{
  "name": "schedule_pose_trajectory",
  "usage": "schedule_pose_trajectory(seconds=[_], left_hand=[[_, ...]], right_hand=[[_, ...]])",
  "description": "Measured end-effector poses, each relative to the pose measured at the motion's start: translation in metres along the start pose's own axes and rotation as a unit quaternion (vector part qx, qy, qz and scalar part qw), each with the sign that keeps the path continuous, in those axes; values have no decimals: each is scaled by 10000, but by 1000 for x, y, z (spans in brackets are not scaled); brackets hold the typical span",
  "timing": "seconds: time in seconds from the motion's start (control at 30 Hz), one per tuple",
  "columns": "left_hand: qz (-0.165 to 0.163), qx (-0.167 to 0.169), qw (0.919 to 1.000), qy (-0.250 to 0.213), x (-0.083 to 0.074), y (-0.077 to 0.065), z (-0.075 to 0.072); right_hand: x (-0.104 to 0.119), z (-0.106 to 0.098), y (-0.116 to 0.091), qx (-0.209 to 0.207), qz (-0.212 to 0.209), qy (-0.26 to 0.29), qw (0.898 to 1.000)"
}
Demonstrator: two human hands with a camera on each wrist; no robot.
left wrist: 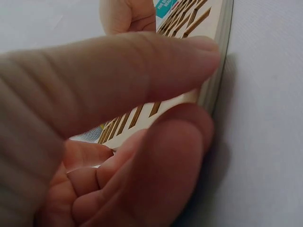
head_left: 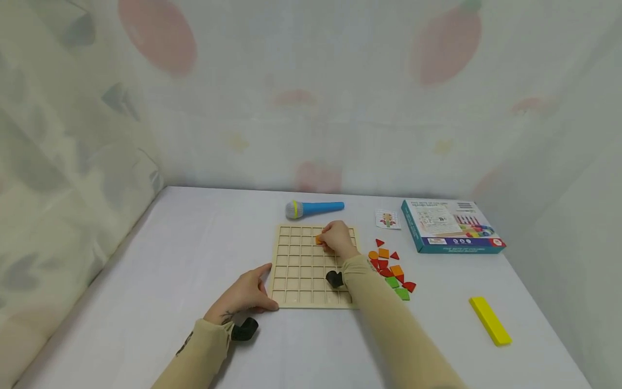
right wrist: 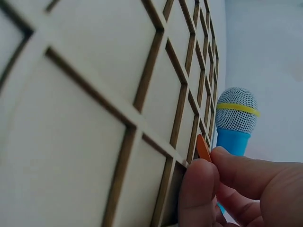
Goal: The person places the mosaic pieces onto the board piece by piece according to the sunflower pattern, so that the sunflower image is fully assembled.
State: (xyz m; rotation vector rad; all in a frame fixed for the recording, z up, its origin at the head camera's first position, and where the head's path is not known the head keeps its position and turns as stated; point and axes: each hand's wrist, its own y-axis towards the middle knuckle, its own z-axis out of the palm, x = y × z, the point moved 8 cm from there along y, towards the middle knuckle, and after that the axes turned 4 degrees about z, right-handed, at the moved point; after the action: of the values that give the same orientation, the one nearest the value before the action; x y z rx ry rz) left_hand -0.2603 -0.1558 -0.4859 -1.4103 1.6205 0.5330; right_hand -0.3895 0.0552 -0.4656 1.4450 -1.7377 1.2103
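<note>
A pale wooden grid board (head_left: 298,274) lies flat on the table. My left hand (head_left: 248,292) holds its near left corner, thumb at the corner and a finger against the left side; the left wrist view shows thumb and fingers (left wrist: 175,156) at the board's edge. Over the board's far part, my right hand (head_left: 338,239) pinches a thin orange tile (head_left: 318,239) between thumb and fingers. Up close in the right wrist view, the orange tile (right wrist: 203,148) stands edge-on by the grid; its full shape is hidden.
Red, orange and green tiles (head_left: 391,282) lie loose right of the board. Behind it lies a toy microphone (head_left: 320,208). A small picture card (head_left: 387,219), a boxed set (head_left: 452,227) and a yellow bar (head_left: 489,321) are on the right.
</note>
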Motion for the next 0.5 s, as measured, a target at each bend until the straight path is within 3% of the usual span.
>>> schedule_pose_trajectory(seconds=[0.17, 0.4, 0.5], left_hand=[[-2, -32, 10000, 25, -1, -1, -1], [51, 10, 10000, 16, -3, -2, 0], [57, 19, 10000, 1, -3, -1, 0]], right_hand=[[6, 4, -2, -49, -40, -90, 9999], [15, 6, -4, -435, -439, -1379, 9885], [15, 5, -5, -452, -466, -1629, 9845]])
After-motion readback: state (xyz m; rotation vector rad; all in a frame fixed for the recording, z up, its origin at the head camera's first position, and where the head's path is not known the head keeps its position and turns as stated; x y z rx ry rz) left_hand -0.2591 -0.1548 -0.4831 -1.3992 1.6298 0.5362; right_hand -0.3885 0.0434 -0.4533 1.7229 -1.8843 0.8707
